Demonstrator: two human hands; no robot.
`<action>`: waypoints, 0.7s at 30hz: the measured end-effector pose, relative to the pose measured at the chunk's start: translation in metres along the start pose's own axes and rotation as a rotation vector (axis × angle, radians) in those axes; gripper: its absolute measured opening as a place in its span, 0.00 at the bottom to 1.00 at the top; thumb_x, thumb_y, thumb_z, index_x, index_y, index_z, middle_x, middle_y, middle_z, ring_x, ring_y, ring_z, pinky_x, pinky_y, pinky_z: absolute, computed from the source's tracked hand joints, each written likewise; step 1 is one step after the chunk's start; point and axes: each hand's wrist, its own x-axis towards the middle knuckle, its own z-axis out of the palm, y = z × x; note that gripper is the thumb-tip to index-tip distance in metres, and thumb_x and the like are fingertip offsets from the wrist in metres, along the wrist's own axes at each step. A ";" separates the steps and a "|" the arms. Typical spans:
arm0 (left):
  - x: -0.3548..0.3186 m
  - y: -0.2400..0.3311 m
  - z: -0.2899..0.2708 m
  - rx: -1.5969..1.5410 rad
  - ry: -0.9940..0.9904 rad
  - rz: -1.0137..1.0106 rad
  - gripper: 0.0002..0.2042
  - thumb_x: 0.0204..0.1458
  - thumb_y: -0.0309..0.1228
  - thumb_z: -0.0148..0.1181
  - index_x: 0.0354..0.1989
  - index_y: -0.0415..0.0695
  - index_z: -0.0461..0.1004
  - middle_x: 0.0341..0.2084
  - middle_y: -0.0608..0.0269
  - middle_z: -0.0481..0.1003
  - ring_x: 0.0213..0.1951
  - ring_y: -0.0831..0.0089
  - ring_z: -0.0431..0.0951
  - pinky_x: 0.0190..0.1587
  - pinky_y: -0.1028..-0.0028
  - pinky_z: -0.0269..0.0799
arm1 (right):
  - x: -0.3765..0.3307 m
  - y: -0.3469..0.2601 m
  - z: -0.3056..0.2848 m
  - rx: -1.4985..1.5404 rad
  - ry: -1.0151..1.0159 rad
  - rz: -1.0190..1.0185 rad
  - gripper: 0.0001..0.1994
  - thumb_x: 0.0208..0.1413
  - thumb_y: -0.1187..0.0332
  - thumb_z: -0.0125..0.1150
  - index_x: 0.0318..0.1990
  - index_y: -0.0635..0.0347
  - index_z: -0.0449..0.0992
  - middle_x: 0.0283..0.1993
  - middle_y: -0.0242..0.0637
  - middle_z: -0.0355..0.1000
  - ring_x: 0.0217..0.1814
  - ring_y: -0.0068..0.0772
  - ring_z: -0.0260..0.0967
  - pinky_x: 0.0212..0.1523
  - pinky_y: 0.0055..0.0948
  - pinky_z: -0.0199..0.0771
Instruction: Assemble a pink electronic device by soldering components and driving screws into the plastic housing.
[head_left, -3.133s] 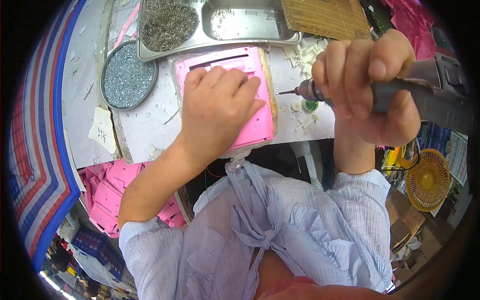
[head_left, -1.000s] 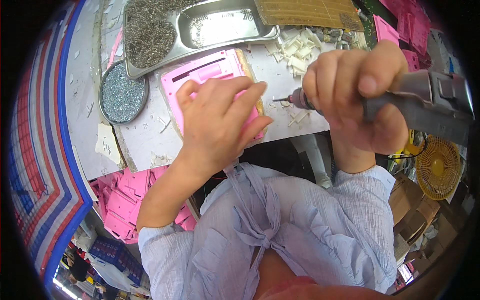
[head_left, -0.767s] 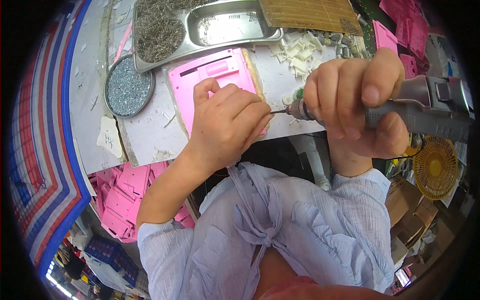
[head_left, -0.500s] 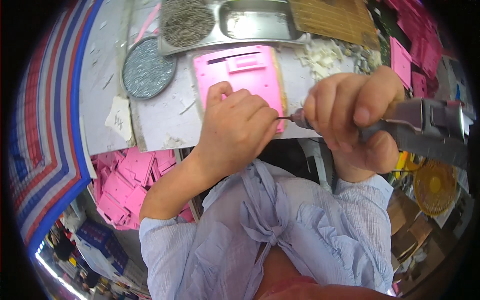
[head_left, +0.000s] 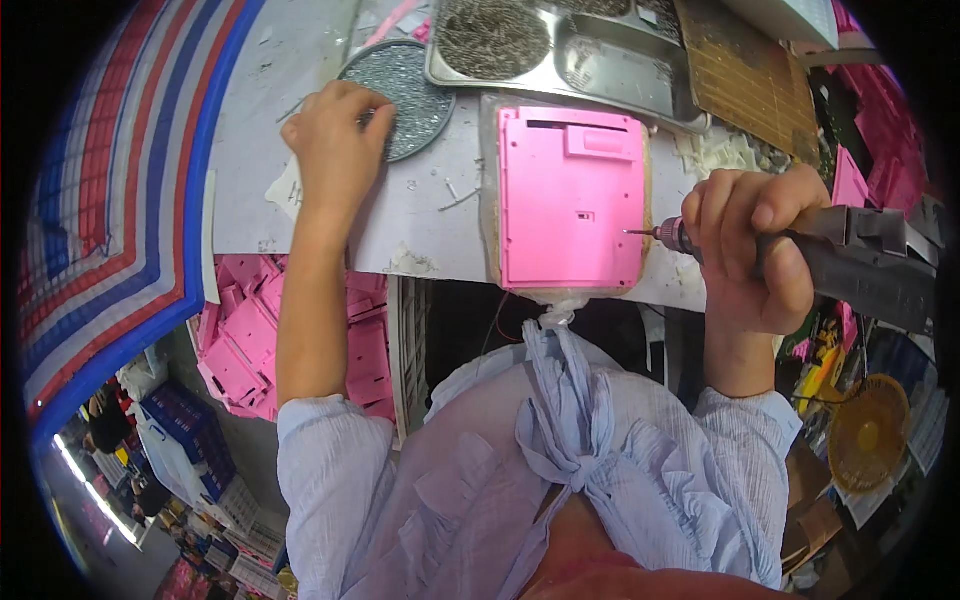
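A pink plastic panel (head_left: 570, 245) with a slot and small holes lies on a padded, plastic-wrapped base (head_left: 491, 190) at the table's front edge. My right hand (head_left: 752, 240) grips an electric screwdriver (head_left: 850, 262), its thin bit pointing left over the panel's right side. Whether the bit touches the panel I cannot tell. At the left, my left hand (head_left: 340, 145) reaches over the near-left rim of a round dish (head_left: 425, 100) of small silvery metal pieces. Its fingers are curled with thumb and forefinger drawn together; their tips are partly hidden, so any small piece there cannot be made out.
A steel tray (head_left: 620, 70) with small dark metal pieces stands behind the panel, beside brown cardboard (head_left: 745, 75). White plastic bits (head_left: 715, 153) lie to the right. Pink panels (head_left: 245, 335) fill a container below left. A yellow round fan (head_left: 868, 435) is at lower right.
My left hand has left the panel and moved left to the dish. The screwdriver stays in my right hand, its bit now clear of my left fingers. The whole view has shifted.
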 end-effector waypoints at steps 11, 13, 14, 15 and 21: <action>0.009 -0.027 0.019 0.190 -0.029 0.083 0.15 0.64 0.40 0.53 0.33 0.41 0.76 0.32 0.52 0.77 0.36 0.53 0.78 0.39 0.57 0.68 | -0.049 -0.010 -0.014 0.089 -0.121 0.024 0.11 0.57 0.75 0.60 0.43 0.64 0.65 0.28 0.39 0.68 0.30 0.28 0.65 0.32 0.29 0.68; 0.010 -0.027 0.016 0.138 -0.079 -0.002 0.14 0.64 0.39 0.55 0.36 0.40 0.77 0.29 0.52 0.77 0.32 0.60 0.77 0.36 0.64 0.68 | -0.054 -0.009 -0.014 0.108 -0.134 0.037 0.11 0.57 0.75 0.60 0.43 0.64 0.65 0.31 0.41 0.69 0.33 0.29 0.66 0.35 0.30 0.69; 0.012 -0.024 0.011 0.047 -0.126 -0.081 0.13 0.64 0.38 0.57 0.35 0.40 0.76 0.28 0.56 0.75 0.31 0.66 0.75 0.36 0.67 0.66 | -0.055 -0.008 -0.015 0.094 -0.139 0.040 0.11 0.57 0.76 0.60 0.44 0.64 0.65 0.31 0.41 0.69 0.33 0.29 0.66 0.36 0.30 0.69; 0.012 -0.019 0.006 -0.044 -0.173 -0.162 0.13 0.63 0.38 0.58 0.34 0.39 0.76 0.26 0.59 0.74 0.30 0.71 0.73 0.36 0.71 0.65 | -0.056 -0.006 -0.012 0.063 -0.101 0.055 0.11 0.57 0.72 0.62 0.43 0.62 0.66 0.29 0.38 0.68 0.31 0.28 0.66 0.35 0.30 0.69; -0.006 0.008 -0.019 -0.574 -0.313 -0.112 0.07 0.57 0.30 0.65 0.33 0.40 0.77 0.28 0.69 0.75 0.32 0.80 0.70 0.36 0.78 0.62 | -0.061 0.002 0.003 -0.059 0.039 0.081 0.14 0.58 0.59 0.67 0.38 0.55 0.67 0.19 0.28 0.65 0.21 0.25 0.63 0.28 0.30 0.68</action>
